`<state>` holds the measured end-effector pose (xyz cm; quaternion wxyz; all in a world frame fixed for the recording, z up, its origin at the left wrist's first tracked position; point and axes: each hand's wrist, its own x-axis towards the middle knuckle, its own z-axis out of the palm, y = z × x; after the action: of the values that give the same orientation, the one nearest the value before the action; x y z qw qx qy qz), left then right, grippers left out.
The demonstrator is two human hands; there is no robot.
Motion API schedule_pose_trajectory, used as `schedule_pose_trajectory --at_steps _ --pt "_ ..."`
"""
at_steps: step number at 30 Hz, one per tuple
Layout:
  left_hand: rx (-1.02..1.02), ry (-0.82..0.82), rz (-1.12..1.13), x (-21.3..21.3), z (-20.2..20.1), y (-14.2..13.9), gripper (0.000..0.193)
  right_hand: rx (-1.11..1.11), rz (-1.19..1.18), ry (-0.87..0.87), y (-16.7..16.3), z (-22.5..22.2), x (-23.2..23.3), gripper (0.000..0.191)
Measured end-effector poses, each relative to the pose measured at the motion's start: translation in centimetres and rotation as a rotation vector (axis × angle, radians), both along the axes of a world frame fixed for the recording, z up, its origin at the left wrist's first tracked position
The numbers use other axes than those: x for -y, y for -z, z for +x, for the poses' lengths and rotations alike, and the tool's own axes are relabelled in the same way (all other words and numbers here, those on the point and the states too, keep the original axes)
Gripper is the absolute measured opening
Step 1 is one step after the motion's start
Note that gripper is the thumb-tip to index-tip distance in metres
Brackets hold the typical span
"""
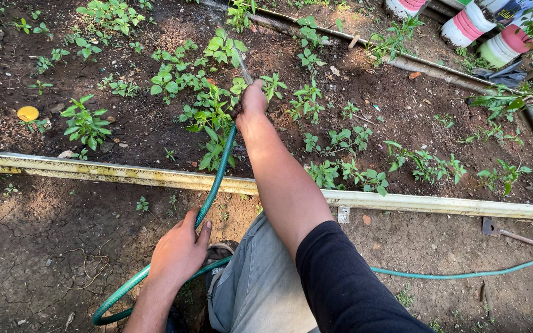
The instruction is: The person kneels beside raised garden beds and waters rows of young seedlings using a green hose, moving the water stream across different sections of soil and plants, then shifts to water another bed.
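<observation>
Pale yellowish border rail (pixel 94 172) crosses scene left to right, dividing dark bed soil (pixel 149 123) far side from cracked bare ground (pixel 44 246) near side. Leafy green seedlings (pixel 211 117) cluster mid-bed; more seedlings (pixel 427 165) right, along rail. Yellow round lid (pixel 28 113) on soil, far left. Rusty pipe (pixel 427 68) runs diagonally far right. Painted pink-and-white containers (pixel 470 24) at far right corner. Small white tag (pixel 343 214) just near side of rail. Metal tool (pixel 513 234) on ground, near right.
</observation>
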<state>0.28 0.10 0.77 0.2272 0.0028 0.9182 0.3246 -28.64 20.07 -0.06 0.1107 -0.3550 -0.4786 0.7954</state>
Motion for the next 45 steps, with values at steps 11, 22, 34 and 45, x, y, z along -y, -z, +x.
schedule_pose_trajectory --at_steps 11,22,34,45 --pt "0.062 0.037 -0.025 0.2 0.0 -0.3 0.058 -0.001 -0.021 -0.028 -0.4 0.6 0.9 0.049" --pt "0.085 0.072 -0.055 -0.2 0.0 0.0 0.057 -0.014 0.019 -0.087 0.2 0.4 0.9 0.048" --pt "0.112 0.095 -0.066 -0.1 -0.2 0.1 0.059 -0.038 0.022 -0.147 0.4 0.5 1.9 0.047" --pt "0.134 0.108 -0.063 0.0 0.6 0.3 0.061 0.049 0.056 -0.181 0.4 1.8 2.5 0.047"
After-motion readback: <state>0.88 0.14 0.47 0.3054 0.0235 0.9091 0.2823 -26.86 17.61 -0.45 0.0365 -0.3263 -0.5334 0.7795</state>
